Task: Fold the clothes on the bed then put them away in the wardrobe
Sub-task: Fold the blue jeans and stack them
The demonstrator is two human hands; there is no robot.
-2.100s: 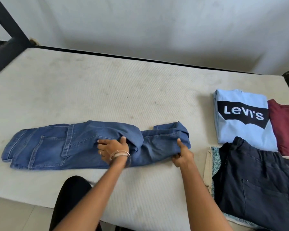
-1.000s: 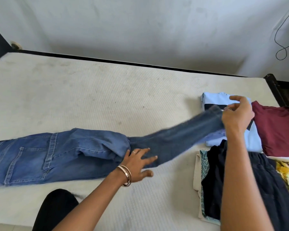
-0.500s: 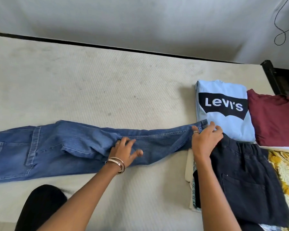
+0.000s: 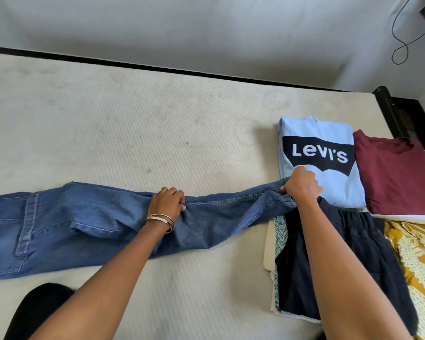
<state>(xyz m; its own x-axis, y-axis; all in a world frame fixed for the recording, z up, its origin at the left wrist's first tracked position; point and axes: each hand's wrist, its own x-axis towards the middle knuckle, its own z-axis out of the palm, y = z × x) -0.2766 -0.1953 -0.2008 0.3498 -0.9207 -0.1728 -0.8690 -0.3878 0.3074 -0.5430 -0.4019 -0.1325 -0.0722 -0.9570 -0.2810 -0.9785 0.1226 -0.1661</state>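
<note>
Presently the bed mattress bears blue jeans stretched lengthwise under both hands. Folded clothes lie right of the right hand: a light blue Levi's shirt, a maroon shirt, and dark shorts. The left hand pinches the jeans mid-leg; the right hand grips the hem.
</note>
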